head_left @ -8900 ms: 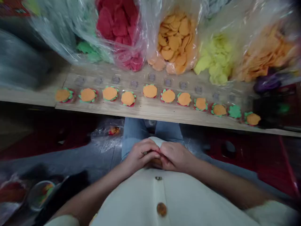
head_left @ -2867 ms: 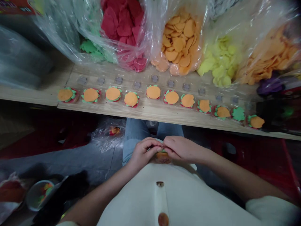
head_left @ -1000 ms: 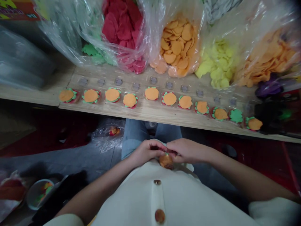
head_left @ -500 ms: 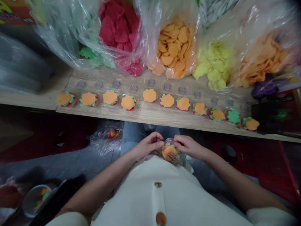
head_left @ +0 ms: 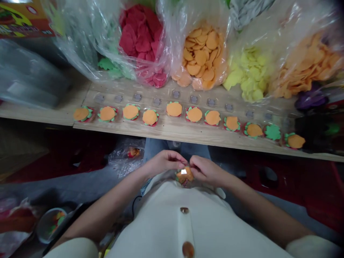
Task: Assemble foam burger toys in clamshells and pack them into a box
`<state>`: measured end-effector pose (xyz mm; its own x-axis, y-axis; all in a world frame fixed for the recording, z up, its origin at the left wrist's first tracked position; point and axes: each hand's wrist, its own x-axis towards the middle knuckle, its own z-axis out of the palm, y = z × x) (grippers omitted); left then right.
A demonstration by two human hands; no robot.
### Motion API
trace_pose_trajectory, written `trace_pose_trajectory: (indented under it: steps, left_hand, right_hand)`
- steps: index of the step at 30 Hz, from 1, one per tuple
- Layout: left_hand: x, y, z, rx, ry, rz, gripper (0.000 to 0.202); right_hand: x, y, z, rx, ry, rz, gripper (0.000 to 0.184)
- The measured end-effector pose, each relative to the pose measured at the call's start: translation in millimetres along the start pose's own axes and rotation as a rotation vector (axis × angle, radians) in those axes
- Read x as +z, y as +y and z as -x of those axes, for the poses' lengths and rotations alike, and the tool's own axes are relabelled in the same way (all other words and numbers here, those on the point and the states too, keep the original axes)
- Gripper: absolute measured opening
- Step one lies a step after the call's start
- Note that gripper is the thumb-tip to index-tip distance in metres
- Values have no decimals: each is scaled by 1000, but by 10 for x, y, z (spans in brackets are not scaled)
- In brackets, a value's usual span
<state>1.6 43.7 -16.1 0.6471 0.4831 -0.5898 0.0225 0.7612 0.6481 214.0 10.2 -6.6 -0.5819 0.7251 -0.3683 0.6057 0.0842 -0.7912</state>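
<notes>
Sitting close against the person's white shirt [head_left: 188,222], above the lap, a small orange-topped stack [head_left: 185,175] is being pinched from both sides: the left hand [head_left: 163,163] is gripping one edge with curled fingertips, the right hand [head_left: 206,171] the other, and fingers and glare are hiding part of it. Well beyond, a row of similar stacks [head_left: 174,109] is lying along the table [head_left: 174,131], backed by clear bags [head_left: 201,53] of red, orange and yellow pieces.

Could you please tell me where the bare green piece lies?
In the head view the green piece lies on the wooden board, second from the row's right end, between two orange-topped stacks.
</notes>
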Motion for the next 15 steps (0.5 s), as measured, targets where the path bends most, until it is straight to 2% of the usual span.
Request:
trace_pose_trajectory:
  steps: [3,5,7,12,15]
  left_hand:
    - [123,-113,2,75,63,22,27]
    - [179,-192,23,109,110,39,22]
    - [209,-247,54,156,136,-50,17]
    - [211,-306,104,460,166,-541,13]
    - [215,-332,83,546,157,-676,16]
  right_hand:
    - [-179,-130,-30,-31,-163,110,9]
    - [-213,-183,-31,-36,-215,165,8]
    - [-184,-208,-19,-43,-233,219,8]
    - [-20,-217,56,-56,-156,329,11]
    - [46,-203,96,-30,-98,367,12]
